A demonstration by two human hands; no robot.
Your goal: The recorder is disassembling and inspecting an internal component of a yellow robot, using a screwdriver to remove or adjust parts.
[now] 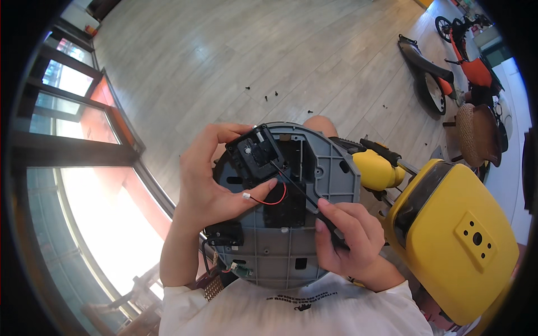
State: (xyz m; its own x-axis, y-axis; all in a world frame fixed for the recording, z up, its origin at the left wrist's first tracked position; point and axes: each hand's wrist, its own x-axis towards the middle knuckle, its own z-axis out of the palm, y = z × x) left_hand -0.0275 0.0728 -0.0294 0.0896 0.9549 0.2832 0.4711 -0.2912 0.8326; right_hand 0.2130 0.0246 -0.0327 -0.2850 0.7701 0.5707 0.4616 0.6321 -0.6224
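Note:
My left hand (203, 182) grips a black square plastic module (246, 148), its fingers along the far side and its thumb at the near edge. A white gear-like piece shows on the module's face. From it a thin red and black wire (286, 193) loops down to a small white connector (246, 195) near my left thumb. My right hand (353, 238) is closed round the dark handle of a thin screwdriver (297, 187), whose tip meets the module's lower right part. Beneath both hands a round grey plastic base (336, 173), with ribs and black parts, rests over my lap.
Several small dark screws (276, 93) lie scattered on the wooden floor (196, 67) ahead. A yellow machine part (448, 241) stands close at the right, with a wicker chair (471, 134) and an orange-black bike (476, 73) beyond. Glass doors (84, 151) line the left.

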